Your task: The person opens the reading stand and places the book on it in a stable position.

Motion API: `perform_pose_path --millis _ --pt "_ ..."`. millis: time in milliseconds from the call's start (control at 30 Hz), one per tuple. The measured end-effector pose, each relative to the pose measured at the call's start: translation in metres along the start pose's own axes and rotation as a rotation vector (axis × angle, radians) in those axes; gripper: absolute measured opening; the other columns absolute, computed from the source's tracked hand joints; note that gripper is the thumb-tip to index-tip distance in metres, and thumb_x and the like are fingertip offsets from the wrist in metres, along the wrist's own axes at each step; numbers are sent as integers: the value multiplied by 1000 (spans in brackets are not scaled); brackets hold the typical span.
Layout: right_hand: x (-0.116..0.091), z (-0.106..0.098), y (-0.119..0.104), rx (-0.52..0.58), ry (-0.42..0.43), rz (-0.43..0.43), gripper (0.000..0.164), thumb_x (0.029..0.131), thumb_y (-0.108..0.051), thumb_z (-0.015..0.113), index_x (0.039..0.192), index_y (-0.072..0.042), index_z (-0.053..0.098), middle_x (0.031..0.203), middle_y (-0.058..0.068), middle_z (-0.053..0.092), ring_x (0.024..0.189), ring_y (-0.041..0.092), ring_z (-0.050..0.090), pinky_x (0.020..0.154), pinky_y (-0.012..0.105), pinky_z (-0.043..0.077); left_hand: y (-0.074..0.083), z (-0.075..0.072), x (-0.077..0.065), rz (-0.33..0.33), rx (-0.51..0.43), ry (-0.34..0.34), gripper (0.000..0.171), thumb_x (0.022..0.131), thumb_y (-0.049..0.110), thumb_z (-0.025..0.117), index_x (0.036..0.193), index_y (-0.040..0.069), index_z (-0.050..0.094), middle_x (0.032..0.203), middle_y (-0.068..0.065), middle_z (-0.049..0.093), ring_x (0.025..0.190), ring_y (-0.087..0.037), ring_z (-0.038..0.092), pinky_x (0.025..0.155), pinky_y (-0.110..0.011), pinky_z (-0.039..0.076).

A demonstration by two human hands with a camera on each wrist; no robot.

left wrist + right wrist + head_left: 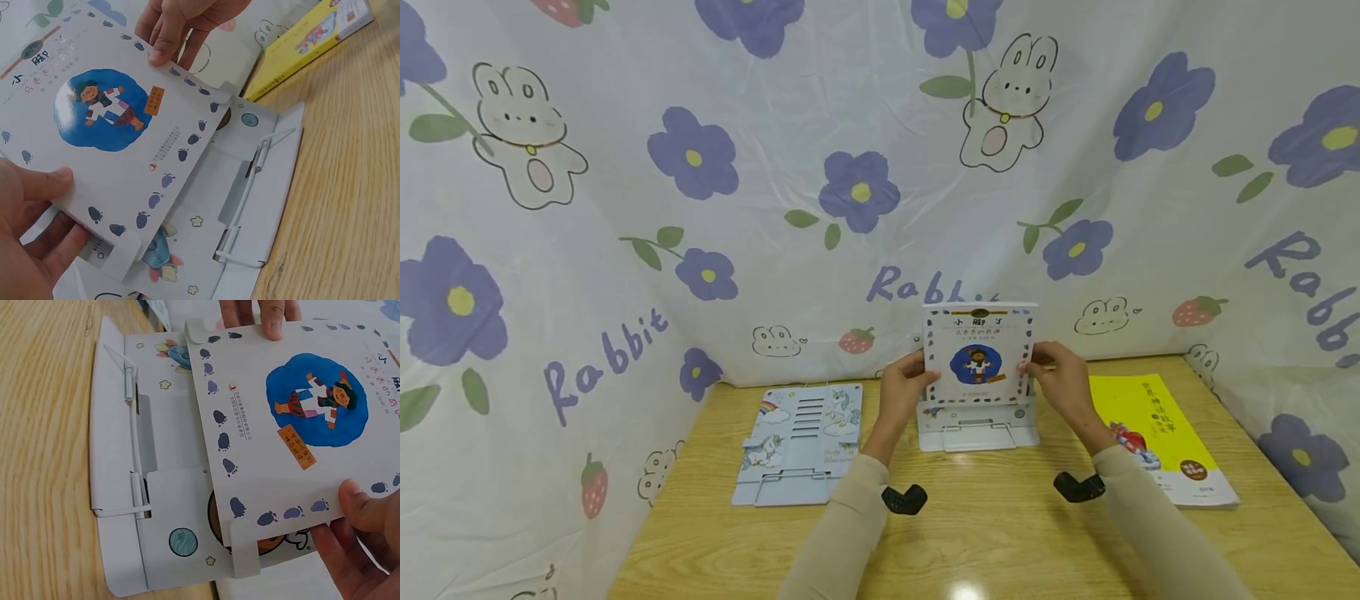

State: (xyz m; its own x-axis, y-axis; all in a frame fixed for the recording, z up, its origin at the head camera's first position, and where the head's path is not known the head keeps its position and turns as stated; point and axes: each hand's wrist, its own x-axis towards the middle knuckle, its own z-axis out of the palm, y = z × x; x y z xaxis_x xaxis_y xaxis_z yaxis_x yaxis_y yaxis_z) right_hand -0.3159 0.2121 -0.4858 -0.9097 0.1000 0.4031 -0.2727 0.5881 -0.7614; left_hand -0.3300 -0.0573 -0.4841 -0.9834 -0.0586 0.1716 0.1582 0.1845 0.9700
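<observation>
A white picture book [976, 387] with a blue oval and a small figure on its cover stands upright, tilted back, against a white book stand [934, 437]. My left hand [902, 393] holds its left edge, thumb on the cover and fingers behind. On the opposite edge, my right hand [1063, 385] pinches the book in the same way. White tabs of the stand, one tab [125, 256] in the left wrist view and another tab [244, 553] in the right wrist view, overlap the book's lower corners. The stand's wire bracket [132, 440] lies in front, below the book.
To the left, a second book stand [808, 454] with unicorn pictures rests on the wooden table [977, 533]. A yellow book [1161, 417] lies to the right, beside my right forearm. Behind everything hangs a white curtain [790, 108] printed with rabbits and flowers.
</observation>
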Motion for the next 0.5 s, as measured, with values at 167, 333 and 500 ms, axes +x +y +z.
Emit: perform_pose_path --millis 167,333,500 --pt "-3 4 3 -3 3 29 27 100 -7 74 124 3 73 117 24 75 106 40 71 91 49 56 -2 2 -2 48 100 30 28 89 3 82 117 7 80 105 -13 81 94 -21 75 84 -33 62" --pt "-6 7 6 -10 2 45 29 99 -9 75 126 3 73 117 24 75 104 39 72 84 38 57 -4 3 -5 121 221 51 28 90 3 82 117 5 79 103 -11 77 90 -19 71 81 -30 60" --pt "-8 10 9 -21 5 44 31 99 -8 75 127 4 73 117 25 76 103 39 72 84 42 58 -7 6 -6 207 346 78 31 89 3 84 120 2 77 101 -11 71 89 -19 68 80 -27 59"
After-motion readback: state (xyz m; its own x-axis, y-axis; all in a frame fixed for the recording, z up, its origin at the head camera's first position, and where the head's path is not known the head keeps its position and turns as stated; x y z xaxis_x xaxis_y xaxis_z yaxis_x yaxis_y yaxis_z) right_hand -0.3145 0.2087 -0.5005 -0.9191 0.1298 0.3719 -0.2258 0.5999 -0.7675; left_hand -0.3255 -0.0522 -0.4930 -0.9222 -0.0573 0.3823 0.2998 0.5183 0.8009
